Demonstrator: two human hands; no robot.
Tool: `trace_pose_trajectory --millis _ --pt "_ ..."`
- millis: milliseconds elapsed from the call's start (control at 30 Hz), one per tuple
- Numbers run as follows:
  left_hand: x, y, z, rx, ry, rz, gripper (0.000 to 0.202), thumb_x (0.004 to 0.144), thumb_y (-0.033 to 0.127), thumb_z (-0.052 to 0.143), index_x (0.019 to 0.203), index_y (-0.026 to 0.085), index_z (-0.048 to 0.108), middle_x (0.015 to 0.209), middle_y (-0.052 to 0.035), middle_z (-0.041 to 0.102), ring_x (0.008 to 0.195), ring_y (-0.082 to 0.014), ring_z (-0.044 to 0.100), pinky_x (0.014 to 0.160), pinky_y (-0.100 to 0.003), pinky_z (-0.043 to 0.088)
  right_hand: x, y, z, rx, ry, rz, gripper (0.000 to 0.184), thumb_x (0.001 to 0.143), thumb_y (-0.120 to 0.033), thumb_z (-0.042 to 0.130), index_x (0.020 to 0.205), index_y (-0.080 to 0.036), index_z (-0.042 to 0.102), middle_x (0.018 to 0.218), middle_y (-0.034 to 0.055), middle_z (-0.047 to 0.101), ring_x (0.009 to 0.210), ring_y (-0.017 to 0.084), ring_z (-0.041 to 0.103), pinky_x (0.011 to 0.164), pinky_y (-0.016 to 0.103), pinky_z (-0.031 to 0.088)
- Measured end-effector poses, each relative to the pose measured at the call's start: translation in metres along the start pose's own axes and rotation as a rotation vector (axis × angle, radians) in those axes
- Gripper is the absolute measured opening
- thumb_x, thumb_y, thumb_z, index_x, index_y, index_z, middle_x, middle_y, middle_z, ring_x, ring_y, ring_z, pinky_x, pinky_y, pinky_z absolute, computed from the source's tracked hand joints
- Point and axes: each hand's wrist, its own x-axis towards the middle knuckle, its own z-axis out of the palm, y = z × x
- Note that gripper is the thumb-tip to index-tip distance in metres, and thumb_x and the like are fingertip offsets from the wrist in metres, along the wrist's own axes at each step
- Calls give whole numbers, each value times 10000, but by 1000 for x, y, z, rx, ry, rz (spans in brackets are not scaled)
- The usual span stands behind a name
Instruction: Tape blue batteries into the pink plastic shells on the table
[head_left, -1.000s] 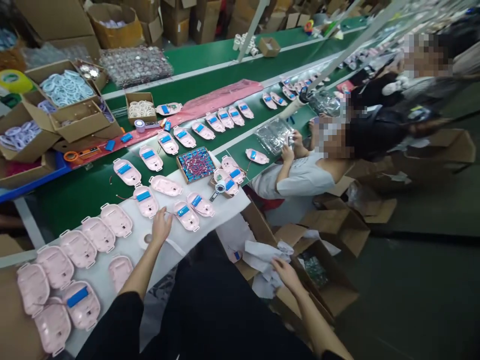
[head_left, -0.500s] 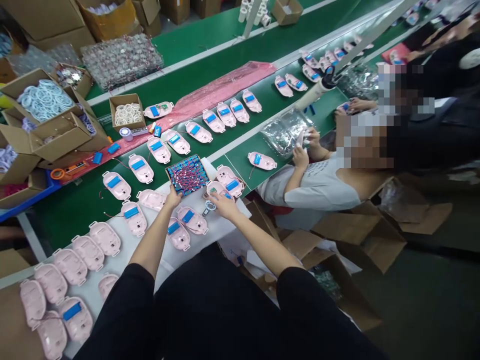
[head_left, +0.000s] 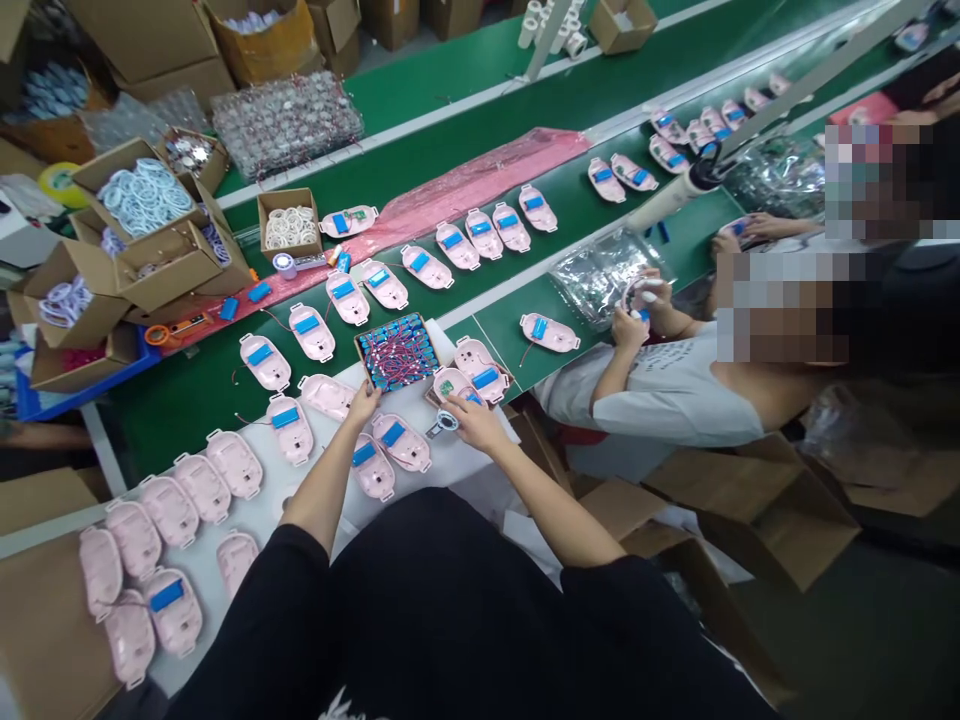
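My left hand (head_left: 365, 402) is closed on the near left corner of a shallow box (head_left: 399, 352) packed with blue battery packs and red wires. My right hand (head_left: 474, 425) has its fingers curled at the near edge of a pink plastic shell (head_left: 448, 380) with a green circuit board; the fingertips are partly hidden. Beside that hand lies a pale ring-headed part with a dark stem (head_left: 444, 423). Another pink shell with a blue battery (head_left: 480, 362) lies just behind. Two more shells with batteries, one of them near the front edge (head_left: 373, 470), lie between my forearms.
Pink shells (head_left: 176, 510) line the white sheet at left, and more with batteries run along the green bench (head_left: 420, 320). Cartons of rings (head_left: 142, 200) stand at the far left. A co-worker's hands (head_left: 637, 310) handle a part at right. Open cartons (head_left: 757, 500) sit below.
The view has shifted, so the bench appears farther right. My right fingers, spread over the shell before, are now drawn in at its near edge. My left hand stays at the box corner.
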Motion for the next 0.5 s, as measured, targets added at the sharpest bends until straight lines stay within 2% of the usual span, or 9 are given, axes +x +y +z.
trace_pose_trajectory --millis 200,367,500 --pt "8 19 -16 152 -31 -104 408 982 455 640 1278 175 630 1266 -98 662 1090 -229 668 939 -452 589 -6 4 5 -6 -2 2 632 894 -133 603 1509 -264 536 1619 108 470 1311 291 589 1078 459 492" --pt "11 34 -20 242 -106 -153 405 979 423 653 1293 170 621 1284 -103 653 1098 -231 667 936 -450 595 1 -4 -3 -30 -10 -5 659 882 -133 607 1517 -295 530 1623 78 478 1301 285 603 1065 444 507" --pt "11 30 -19 253 -125 -114 409 977 427 655 1288 164 622 1269 -101 657 1082 -228 671 918 -442 601 25 -16 -14 -61 -23 -65 681 878 -112 585 1536 -276 517 1637 70 465 1270 284 615 1054 426 519"
